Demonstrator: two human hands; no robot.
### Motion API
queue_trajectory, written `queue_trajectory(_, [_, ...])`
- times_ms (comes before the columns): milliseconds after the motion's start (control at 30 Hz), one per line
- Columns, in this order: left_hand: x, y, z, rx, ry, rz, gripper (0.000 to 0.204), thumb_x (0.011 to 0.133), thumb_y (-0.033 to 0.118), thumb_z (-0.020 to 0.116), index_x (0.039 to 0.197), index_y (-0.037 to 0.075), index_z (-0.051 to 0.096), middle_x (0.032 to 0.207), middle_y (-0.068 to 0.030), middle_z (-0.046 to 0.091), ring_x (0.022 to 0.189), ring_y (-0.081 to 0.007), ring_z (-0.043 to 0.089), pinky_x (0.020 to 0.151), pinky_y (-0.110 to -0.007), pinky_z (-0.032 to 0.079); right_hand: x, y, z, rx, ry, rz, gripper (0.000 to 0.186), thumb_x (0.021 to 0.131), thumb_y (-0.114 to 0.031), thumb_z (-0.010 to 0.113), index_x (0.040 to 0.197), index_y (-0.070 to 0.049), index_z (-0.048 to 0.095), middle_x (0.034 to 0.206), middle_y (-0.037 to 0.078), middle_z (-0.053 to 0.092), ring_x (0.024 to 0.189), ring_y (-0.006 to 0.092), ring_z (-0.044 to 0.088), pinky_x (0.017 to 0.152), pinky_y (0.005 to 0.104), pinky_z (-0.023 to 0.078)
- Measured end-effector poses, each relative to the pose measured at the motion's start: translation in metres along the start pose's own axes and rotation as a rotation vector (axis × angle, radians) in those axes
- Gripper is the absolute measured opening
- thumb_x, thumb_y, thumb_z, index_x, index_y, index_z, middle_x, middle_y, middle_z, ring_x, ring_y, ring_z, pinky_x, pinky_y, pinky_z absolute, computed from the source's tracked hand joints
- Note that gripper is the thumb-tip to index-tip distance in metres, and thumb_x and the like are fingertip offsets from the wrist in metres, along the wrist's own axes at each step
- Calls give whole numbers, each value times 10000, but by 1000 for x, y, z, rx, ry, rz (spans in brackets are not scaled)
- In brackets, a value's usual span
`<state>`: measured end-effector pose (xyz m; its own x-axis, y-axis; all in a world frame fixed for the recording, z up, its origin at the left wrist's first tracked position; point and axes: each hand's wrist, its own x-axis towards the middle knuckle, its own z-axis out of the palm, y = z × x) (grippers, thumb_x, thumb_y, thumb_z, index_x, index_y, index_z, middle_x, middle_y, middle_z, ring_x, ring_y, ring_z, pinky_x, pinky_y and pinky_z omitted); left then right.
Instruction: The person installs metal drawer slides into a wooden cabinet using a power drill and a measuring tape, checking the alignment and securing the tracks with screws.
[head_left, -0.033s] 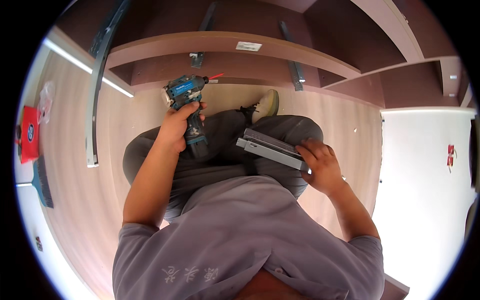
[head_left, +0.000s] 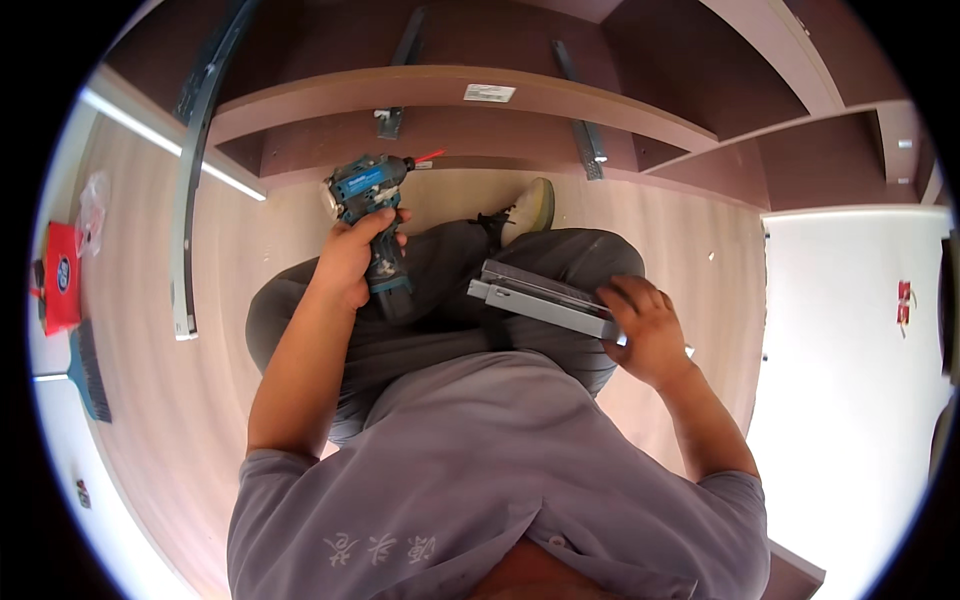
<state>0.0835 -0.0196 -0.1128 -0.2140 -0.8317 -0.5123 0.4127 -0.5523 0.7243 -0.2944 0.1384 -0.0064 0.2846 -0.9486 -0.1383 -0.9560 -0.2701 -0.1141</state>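
Note:
My left hand (head_left: 362, 255) is wrapped round the handle of a teal and black cordless driver (head_left: 368, 182), held above my left leg; its nose, with a thin red bit (head_left: 428, 155), points right. Fingers of my right hand (head_left: 645, 325) grip the right end of grey metal rail pieces (head_left: 540, 308), held lengthwise over my right leg. I sit with legs crossed, one shoe (head_left: 525, 210) in front of me.
A brown cabinet (head_left: 560, 95) with shelves and metal rails (head_left: 590, 150) is ahead. A long metal rail (head_left: 183, 290) stands at the left, near a red bag (head_left: 62, 280), plastic (head_left: 93, 200) and a broom head (head_left: 88, 370). A white panel (head_left: 850, 390) is at the right.

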Motion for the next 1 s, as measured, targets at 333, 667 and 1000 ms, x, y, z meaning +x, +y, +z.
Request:
queue_trajectory(333, [-15,3,12,36,-283,17,317,921,141,691,1195,-10,641,1066,-139,729,774,-174,679,677,-327,601,-37,12,13,188,-39,58,711,667,-154,849,1324,-118,580,1218,106,650,977,318,702,806,402,598])
queue_trajectory(667, [-13,5,6,30,-367,32,459,913,159,701,1316,-26,580,1092,-142,698,808,-187,669,729,-343,594,34,-15,3,148,-110,-211,731,592,-94,835,1283,-67,596,1201,112,664,1128,302,630,971,413,521])
queue_trajectory(1000, [-11,7,9,0,-359,42,453,890,161,718,1286,-23,597,1073,-144,709,781,-188,672,707,-323,585,60,9,-7,113,-290,-316,795,664,-156,864,1398,-77,569,1342,102,626,1241,289,575,1024,416,479])
